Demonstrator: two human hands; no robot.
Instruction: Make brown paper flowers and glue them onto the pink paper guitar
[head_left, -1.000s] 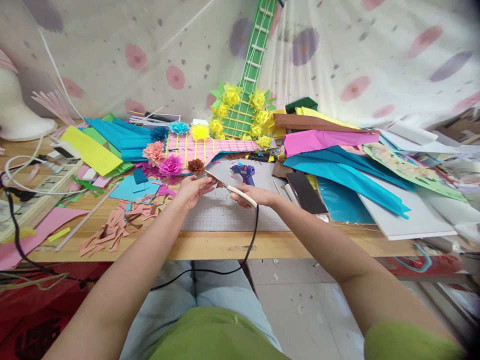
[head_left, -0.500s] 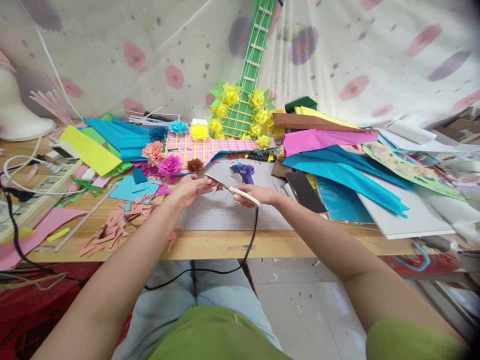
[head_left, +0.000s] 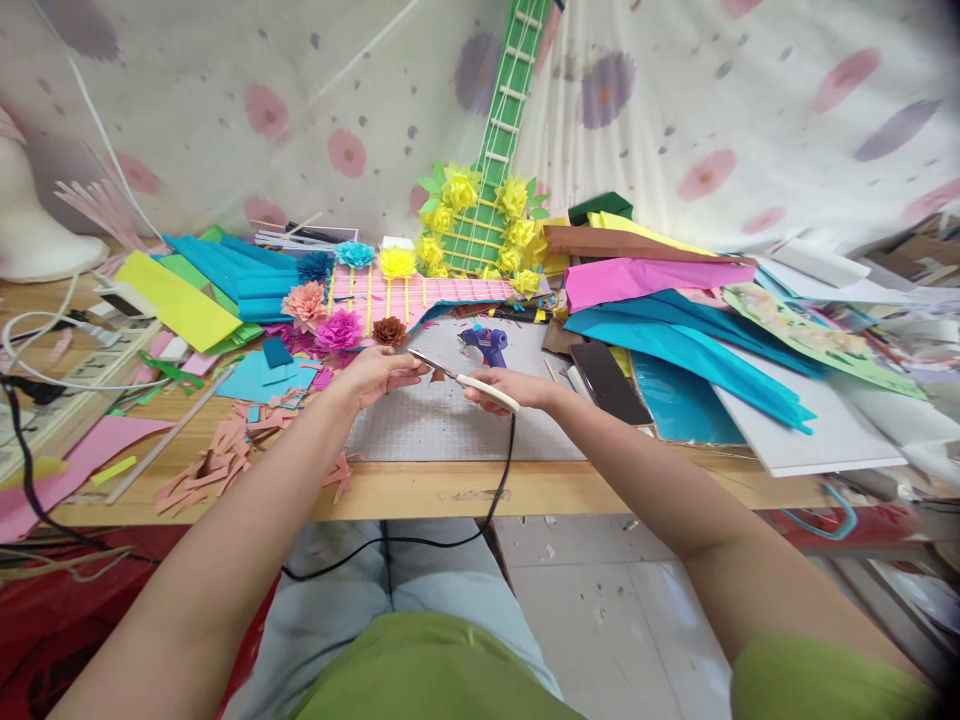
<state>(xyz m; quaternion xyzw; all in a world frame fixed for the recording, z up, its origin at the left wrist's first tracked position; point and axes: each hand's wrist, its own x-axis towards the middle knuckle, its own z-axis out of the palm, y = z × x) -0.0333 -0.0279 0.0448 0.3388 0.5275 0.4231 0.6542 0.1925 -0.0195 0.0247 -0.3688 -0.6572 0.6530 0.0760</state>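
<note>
My right hand (head_left: 504,389) is closed round the cream handles of a pair of scissors (head_left: 459,376), whose blades point left toward my left hand (head_left: 375,373). The left hand's fingers are pinched on a small brownish paper piece (head_left: 424,368) at the blade tips. Both hands hover over a grey cutting mat (head_left: 450,420) near the table's front edge. A small brown scrap (head_left: 437,376) hangs just under the blades.
Paper flowers (head_left: 339,329) and a pink and green paper guitar (head_left: 480,215) lie behind the hands. A blue glue gun (head_left: 486,343) with a black cord sits past the scissors. Coloured paper sheets (head_left: 660,300), a phone (head_left: 611,370) and salmon paper scraps (head_left: 217,455) surround the mat.
Both hands have stayed nearly in place over the mat. A few more salmon scraps lie by the table edge under my left forearm.
</note>
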